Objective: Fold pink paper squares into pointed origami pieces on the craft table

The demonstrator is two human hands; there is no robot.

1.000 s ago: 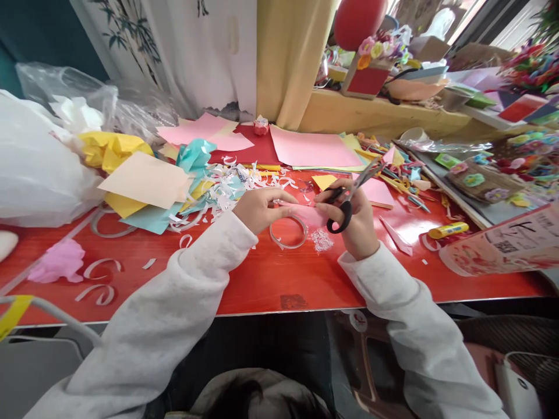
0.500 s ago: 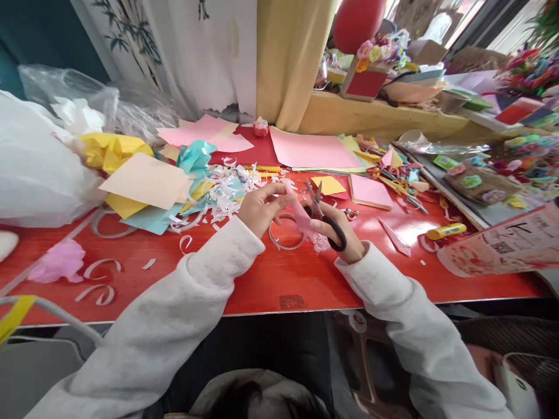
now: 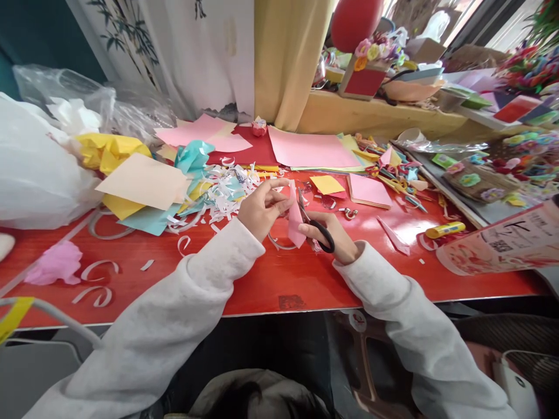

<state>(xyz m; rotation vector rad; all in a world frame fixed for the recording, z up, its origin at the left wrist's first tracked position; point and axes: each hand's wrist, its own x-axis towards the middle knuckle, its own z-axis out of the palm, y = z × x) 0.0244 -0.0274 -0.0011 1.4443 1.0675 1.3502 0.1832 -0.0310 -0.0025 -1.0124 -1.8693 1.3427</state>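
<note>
My left hand (image 3: 265, 208) pinches the upper part of a pink piece of paper (image 3: 296, 224), held upright above the table. Black-handled scissors (image 3: 324, 234) sit in my right hand (image 3: 335, 235), their blades pointing up and left along the paper's right edge. My right thumb is close to the paper's lower right; whether it presses on it I cannot tell. Behind and below the paper lies a clear ring (image 3: 275, 241), partly hidden. White paper shreds (image 3: 227, 189) are heaped beyond my left hand.
A pink pad of square paper (image 3: 370, 191) and a yellow sheet (image 3: 327, 185) lie right of centre. A yellow glue stick (image 3: 445, 230) and a tilted printed cup (image 3: 498, 241) are at the right. White plastic bags (image 3: 39, 169) bulge at the left. The red table's front edge (image 3: 288, 314) runs below my forearms.
The pink paper has turned from lying flat between my hands to upright. My right hand has shifted left and swung the scissors' blades round toward the paper.
</note>
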